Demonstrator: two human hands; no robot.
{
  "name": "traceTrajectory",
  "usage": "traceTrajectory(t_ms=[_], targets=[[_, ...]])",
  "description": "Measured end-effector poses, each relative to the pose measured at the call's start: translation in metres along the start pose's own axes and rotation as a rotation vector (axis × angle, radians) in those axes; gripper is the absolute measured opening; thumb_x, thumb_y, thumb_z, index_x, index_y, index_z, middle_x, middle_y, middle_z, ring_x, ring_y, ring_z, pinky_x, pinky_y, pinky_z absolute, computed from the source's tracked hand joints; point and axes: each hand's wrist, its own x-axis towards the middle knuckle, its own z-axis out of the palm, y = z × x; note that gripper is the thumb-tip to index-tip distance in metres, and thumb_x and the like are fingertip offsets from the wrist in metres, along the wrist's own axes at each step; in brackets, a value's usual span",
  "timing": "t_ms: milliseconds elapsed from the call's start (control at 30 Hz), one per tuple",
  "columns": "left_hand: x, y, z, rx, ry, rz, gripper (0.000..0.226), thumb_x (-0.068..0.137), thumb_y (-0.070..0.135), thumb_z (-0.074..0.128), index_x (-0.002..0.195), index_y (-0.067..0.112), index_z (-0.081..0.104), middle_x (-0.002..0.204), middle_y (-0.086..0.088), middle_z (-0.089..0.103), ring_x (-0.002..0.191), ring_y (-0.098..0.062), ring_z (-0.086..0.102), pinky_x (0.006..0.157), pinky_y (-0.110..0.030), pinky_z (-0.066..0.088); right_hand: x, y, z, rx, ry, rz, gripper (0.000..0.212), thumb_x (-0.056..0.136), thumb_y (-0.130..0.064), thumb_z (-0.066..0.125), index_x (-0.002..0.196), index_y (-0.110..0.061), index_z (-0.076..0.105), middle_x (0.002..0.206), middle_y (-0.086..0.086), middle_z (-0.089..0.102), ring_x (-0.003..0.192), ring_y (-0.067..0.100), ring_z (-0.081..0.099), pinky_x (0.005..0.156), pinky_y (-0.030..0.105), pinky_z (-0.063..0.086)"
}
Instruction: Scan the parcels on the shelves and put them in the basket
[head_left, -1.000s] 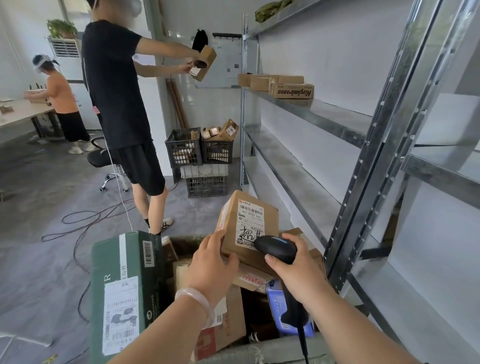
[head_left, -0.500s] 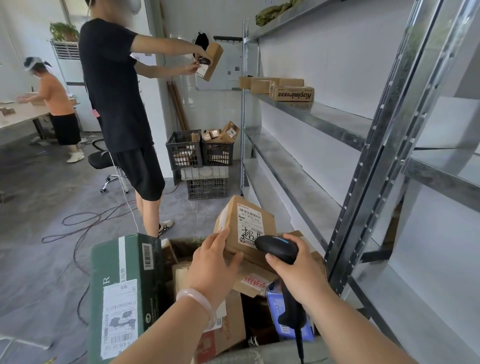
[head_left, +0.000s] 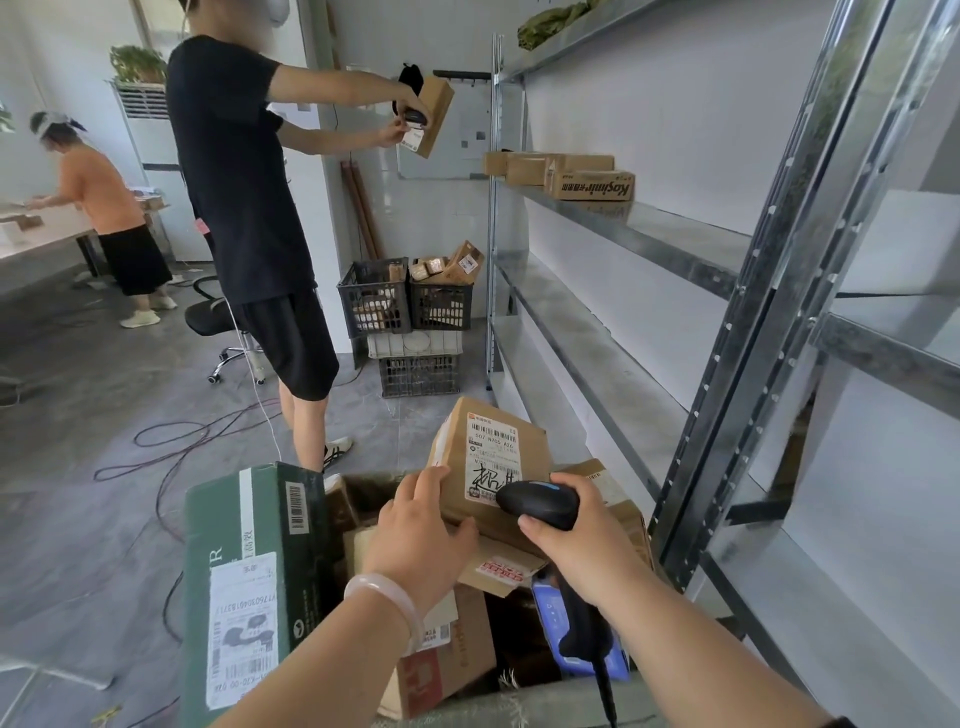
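My left hand (head_left: 421, 540) grips a brown cardboard parcel (head_left: 488, 457) by its lower left edge, label facing me, tilted above the other parcels. My right hand (head_left: 576, 551) holds a black barcode scanner (head_left: 540, 503) whose head lies against the parcel's lower right corner. Below them the basket (head_left: 524, 704) holds several parcels, among them a tall green box (head_left: 249, 587) at the left and a blue packet (head_left: 556, 618). More brown parcels (head_left: 571, 174) sit on the upper metal shelf at the far end.
Metal shelving (head_left: 675, 244) runs along the right, its upright post (head_left: 753, 338) close to my right hand. A person in black (head_left: 244, 197) stands ahead, scanning a box. Black crates (head_left: 410, 306) with parcels stand by the wall. Cables (head_left: 171, 452) trail on the floor.
The parcel has sunk slightly lower towards the basket's pile, with both hands still on it and the scanner. The person ahead has raised and turned their box.
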Motion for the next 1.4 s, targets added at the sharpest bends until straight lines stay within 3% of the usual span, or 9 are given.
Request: traceTrajectory(t_ms=[133,333,467,567,733,900,1133,1400], targets=[[0.003,0.001,0.000,0.004,-0.011,0.000,0.070,0.087,0.048,0.059,0.148,0.034,0.028,0.139,0.010,0.040,0.125,-0.019,0.045,0.096,-0.038,0.050,0.000,-0.001,-0.001,-0.006,0.006,-0.005,0.064,0.084,-0.041,0.073,0.136,-0.039,0.035,0.109,-0.015,0.049,0.082,-0.005,0.052,0.054,0.009,0.039],[-0.003,0.000,0.005,0.030,0.039,0.037,0.065,0.094,0.046,0.055,0.152,0.031,0.029,0.139,0.009,0.039,0.116,-0.014,0.050,0.082,-0.022,0.044,-0.002,-0.002,0.000,0.022,-0.014,-0.012,0.064,0.084,-0.040,0.074,0.136,-0.038,0.037,0.115,-0.014,0.048,0.094,0.004,0.052,0.067,0.013,0.039],[-0.012,-0.003,0.009,0.061,0.053,0.053,0.065,0.094,0.048,0.055,0.151,0.031,0.028,0.137,0.007,0.039,0.110,-0.015,0.053,0.080,-0.021,0.047,-0.003,-0.002,0.000,0.035,-0.009,-0.011,0.063,0.084,-0.040,0.074,0.135,-0.038,0.038,0.117,-0.013,0.049,0.098,0.007,0.053,0.066,0.010,0.036],[-0.015,-0.004,0.012,0.053,-0.022,0.043,0.073,0.091,0.043,0.060,0.152,0.035,0.020,0.139,0.005,0.038,0.118,-0.019,0.050,0.092,-0.032,0.052,-0.004,-0.001,0.003,0.044,-0.024,-0.002,0.062,0.084,-0.038,0.074,0.135,-0.036,0.039,0.116,-0.013,0.051,0.097,0.006,0.053,0.066,0.008,0.036],[-0.020,-0.006,0.016,0.019,-0.061,0.034,0.079,0.087,0.039,0.062,0.150,0.038,0.014,0.139,0.004,0.037,0.123,-0.020,0.043,0.101,-0.036,0.047,-0.006,-0.001,0.008,0.029,-0.033,-0.005,0.061,0.084,-0.038,0.074,0.134,-0.036,0.038,0.110,-0.015,0.050,0.088,0.001,0.051,0.063,0.006,0.034],[-0.018,-0.008,0.013,-0.004,-0.040,0.020,0.081,0.086,0.043,0.058,0.150,0.042,0.010,0.142,0.005,0.032,0.123,-0.019,0.042,0.091,-0.024,0.038,-0.007,-0.002,0.005,0.038,-0.031,-0.023,0.062,0.084,-0.038,0.074,0.134,-0.038,0.038,0.112,-0.014,0.051,0.091,0.002,0.052,0.065,0.006,0.035],[-0.015,-0.003,0.012,0.047,-0.077,0.005,0.082,0.088,0.047,0.058,0.151,0.043,0.006,0.147,0.006,0.033,0.128,-0.021,0.043,0.099,-0.033,0.044,-0.009,-0.001,0.000,0.026,-0.004,-0.046,0.063,0.083,-0.040,0.075,0.134,-0.040,0.038,0.106,-0.021,0.051,0.084,-0.009,0.050,0.064,0.007,0.035],[-0.022,-0.003,0.018,-0.033,-0.089,-0.003,0.090,0.087,0.036,0.065,0.148,0.047,-0.001,0.143,0.007,0.034,0.127,-0.019,0.042,0.106,-0.037,0.044,-0.015,0.003,-0.005,0.054,-0.001,-0.054,0.063,0.083,-0.039,0.075,0.133,-0.040,0.038,0.103,-0.027,0.048,0.073,-0.007,0.058,0.049,0.003,0.041]])
